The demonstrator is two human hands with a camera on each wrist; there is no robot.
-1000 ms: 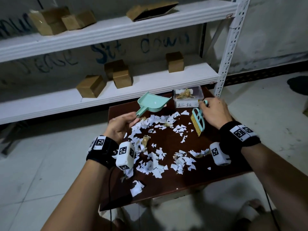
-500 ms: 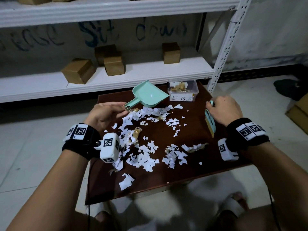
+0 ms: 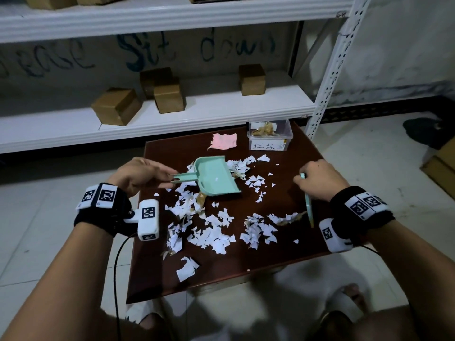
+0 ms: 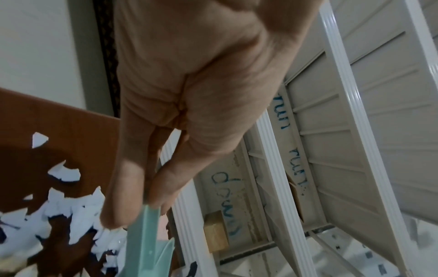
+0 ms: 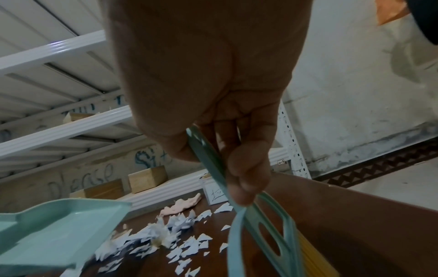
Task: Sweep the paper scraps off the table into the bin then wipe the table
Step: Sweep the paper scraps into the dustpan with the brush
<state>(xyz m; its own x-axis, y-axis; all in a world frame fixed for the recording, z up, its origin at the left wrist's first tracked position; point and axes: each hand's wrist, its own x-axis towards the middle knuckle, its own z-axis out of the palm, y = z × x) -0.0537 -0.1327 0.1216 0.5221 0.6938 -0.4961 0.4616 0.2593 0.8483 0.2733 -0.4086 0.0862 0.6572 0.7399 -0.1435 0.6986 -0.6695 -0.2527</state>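
Head view: left hand (image 3: 139,175) pinches handle of mint dustpan (image 3: 216,177), pan mouth toward paper scraps (image 3: 209,232) strewn over dark table (image 3: 270,264). Right hand (image 3: 317,179) curls round brush (image 3: 308,205), bristles near table's right edge. Labelled bin (image 3: 269,139) at far edge, pink cloth (image 3: 224,141) beside it; cloth hidden behind pan half second ago, pan now lower.

Left wrist: fingers (image 4: 132,178) clamp handle; pan cut off.

Right wrist: fingers (image 5: 246,168) wrap brush handle; bristles blurred, probably yellow.

Bare table (image 3: 283,249) lies along the near and right edges; paper scraps (image 3: 209,232) and dustpan (image 3: 216,178) crowd the middle.
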